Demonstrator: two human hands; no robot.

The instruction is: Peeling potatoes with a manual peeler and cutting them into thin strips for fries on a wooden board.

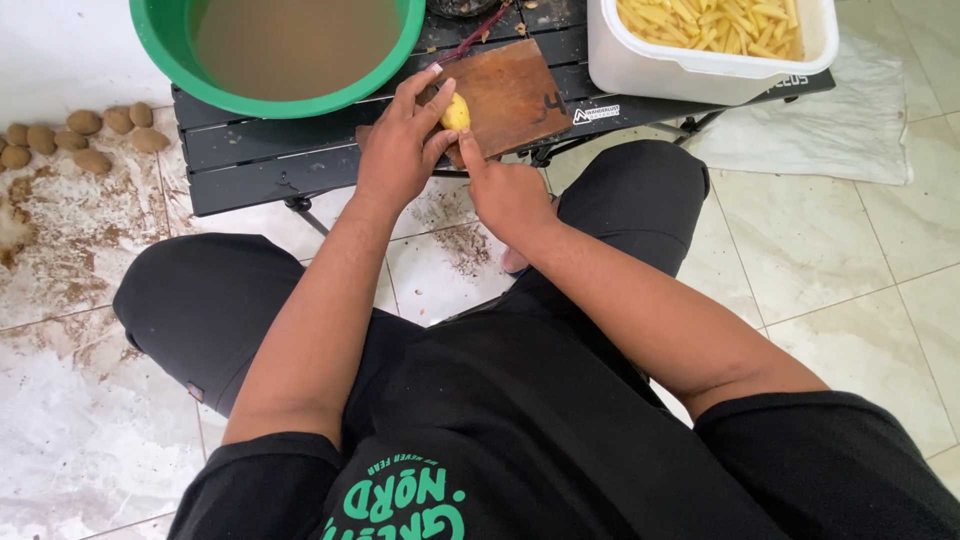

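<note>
Your left hand (400,150) reaches forward over the near edge of the worktop, fingers curled and thumb spread, pinching. Your right hand (508,195) sits just beside it, index finger extended forward. Both forearms are bare and converge; you sit with knees apart.

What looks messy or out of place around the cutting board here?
Brown dirt is smeared across the pale floor tiles at left, beside loose unpeeled potatoes lying on the floor. The water in the green basin is murky brown.
</note>
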